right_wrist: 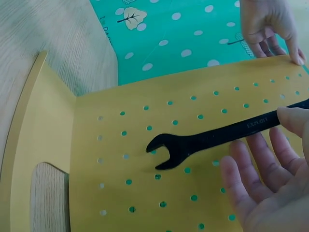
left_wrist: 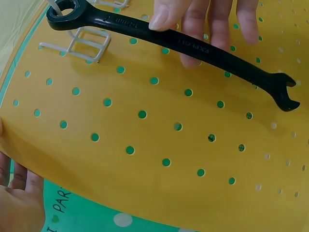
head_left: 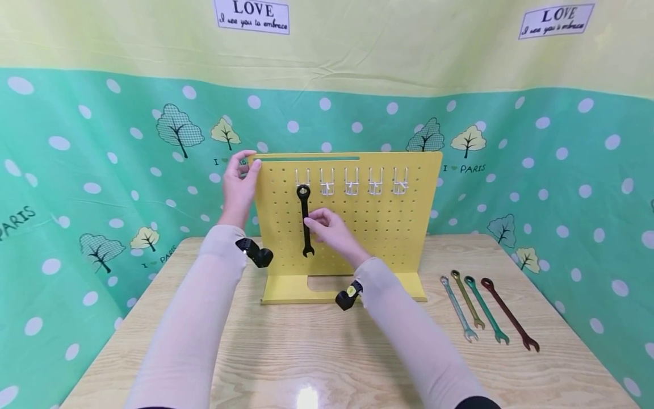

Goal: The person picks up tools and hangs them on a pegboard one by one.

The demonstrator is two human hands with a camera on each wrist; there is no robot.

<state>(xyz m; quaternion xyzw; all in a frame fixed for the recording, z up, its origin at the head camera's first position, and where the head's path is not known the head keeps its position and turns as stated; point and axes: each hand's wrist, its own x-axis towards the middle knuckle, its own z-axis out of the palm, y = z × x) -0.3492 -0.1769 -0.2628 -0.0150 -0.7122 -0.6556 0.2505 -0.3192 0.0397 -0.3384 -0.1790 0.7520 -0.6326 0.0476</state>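
A black combination wrench (head_left: 306, 236) hangs nearly upright in front of a yellow pegboard (head_left: 368, 238). Its ring end is at the leftmost white hook (head_left: 302, 175), and the left wrist view has the hook's tip passing into the ring (left_wrist: 67, 10). My right hand (head_left: 334, 232) pinches the wrench's shank, thumb in front and fingers behind, as the right wrist view also shows. At the board's upper left corner, my left hand (head_left: 239, 184) grips the edge between thumb and fingers. Part of those fingers is hidden behind the board.
Further white hooks (head_left: 351, 180) stand in a row right of the wrench. On the wooden table (head_left: 265, 352) to the right lie a silver wrench (head_left: 458, 307), a gold wrench (head_left: 467, 298), a green wrench (head_left: 486, 309) and a dark red wrench (head_left: 510, 313). A patterned curtain (head_left: 327, 122) hangs behind.
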